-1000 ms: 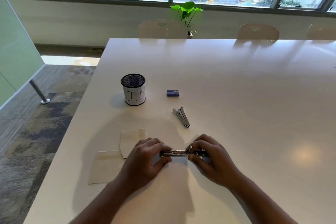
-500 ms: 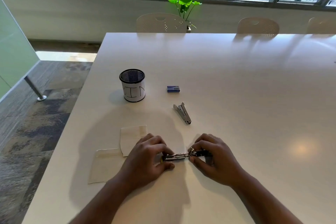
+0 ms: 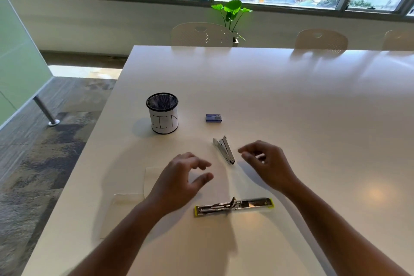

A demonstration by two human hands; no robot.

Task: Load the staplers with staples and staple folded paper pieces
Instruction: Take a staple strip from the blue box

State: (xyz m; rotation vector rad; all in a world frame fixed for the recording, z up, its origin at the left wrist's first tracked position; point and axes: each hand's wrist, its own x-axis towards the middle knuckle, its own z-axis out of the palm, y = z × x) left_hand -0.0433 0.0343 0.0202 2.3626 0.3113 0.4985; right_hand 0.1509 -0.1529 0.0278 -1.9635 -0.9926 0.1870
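A metal stapler with yellow-green ends [image 3: 234,205] lies folded out flat on the white table [image 3: 291,119], near me. A second, closed silver stapler [image 3: 224,149] lies farther off, between my hands. My left hand [image 3: 181,182] hovers above the table with loosely spread fingers and holds nothing. My right hand [image 3: 266,164] floats just right of the silver stapler, fingers loosely curled, empty. A small blue staple box [image 3: 214,118] sits beyond. Two folded paper pieces [image 3: 128,199] lie left, partly hidden by my left hand and arm.
A black mesh cup with a white paper label [image 3: 162,113] stands at the left of the table. The table's left edge drops to a carpeted floor. Chairs [image 3: 201,34] and a green plant [image 3: 231,13] are at the far edge under the windows.
Both hands have let go of the opened stapler and lifted away toward the silver stapler. The opened stapler now lies alone on the table.
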